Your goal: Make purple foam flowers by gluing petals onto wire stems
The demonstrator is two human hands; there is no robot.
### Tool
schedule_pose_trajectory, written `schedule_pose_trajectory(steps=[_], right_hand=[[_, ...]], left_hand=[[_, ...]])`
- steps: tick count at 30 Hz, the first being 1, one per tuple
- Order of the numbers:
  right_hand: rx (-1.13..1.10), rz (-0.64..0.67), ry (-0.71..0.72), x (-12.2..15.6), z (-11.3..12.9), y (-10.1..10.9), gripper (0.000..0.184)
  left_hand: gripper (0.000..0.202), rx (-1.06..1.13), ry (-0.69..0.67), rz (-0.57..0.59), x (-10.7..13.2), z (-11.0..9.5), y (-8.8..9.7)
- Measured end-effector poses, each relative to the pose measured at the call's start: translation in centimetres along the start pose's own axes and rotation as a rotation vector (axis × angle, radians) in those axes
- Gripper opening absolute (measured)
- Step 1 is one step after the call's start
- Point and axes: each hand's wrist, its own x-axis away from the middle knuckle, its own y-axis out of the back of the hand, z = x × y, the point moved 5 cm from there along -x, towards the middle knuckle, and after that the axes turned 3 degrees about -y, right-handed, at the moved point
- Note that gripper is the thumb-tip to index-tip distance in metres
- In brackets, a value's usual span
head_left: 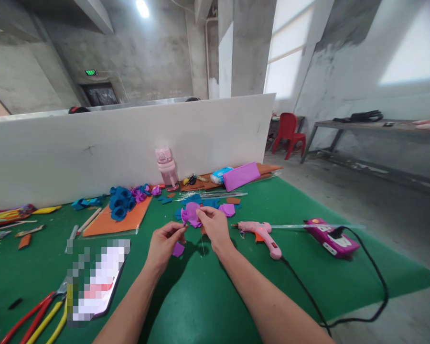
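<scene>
Head view: purple paper flower (191, 212) is held above a green tabletop (195, 301).
Left hand (166, 241): thumb and fingertips pinch the flower's base.
Right hand (217, 229): thumb and fingers close on its petal edge.
Pink glue gun (263, 232): lies just right of the right hand.
Blue paper flowers (120, 203): cluster on an orange sheet (100, 228).

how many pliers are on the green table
2: the red-handled pliers and, just right of them, the yellow-handled pliers, both at the near left of the green table. Pixelation covers some of that area, so more may be hidden.
</scene>
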Motion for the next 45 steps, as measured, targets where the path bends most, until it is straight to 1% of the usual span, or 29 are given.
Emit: schedule_pose_trajectory(steps=[8, 13, 18, 27, 38, 45], right_hand=[[-0.013, 0.008, -0.073, 0.1, -0.4, -0.1, 0.019], [-0.081, 0.047, -0.113, 0.3, -0.4, -0.4, 0.019], [-0.076, 0.062, -0.129, 0.6, -0.4, -0.6, 0.020], [-0.151, 0.081, -0.139, 0.5, -0.7, -0.8, 0.019], [-0.165, 0.098, -0.166, 0.9, -0.7, -1.0, 0.019], [-0.164, 0.115, -0.170, 1.1, -0.5, -1.2, 0.018]], left_hand=[[0.024, 0.150, 0.152, -0.003, 0.2, 0.9, -0.7], [0.025, 0.174, 0.176, -0.007, 0.2, 1.2, -0.8], [0.024, 0.177, 0.194, -0.019, 0.4, 1.0, -0.8], [0.022, 0.153, 0.167, -0.033, 0.3, 0.8, -0.7], [0.023, 0.121, 0.133, -0.017, 0.1, 1.2, -0.6], [0.021, 0.105, 0.124, -0.032, 0.2, 1.0, -0.5]])
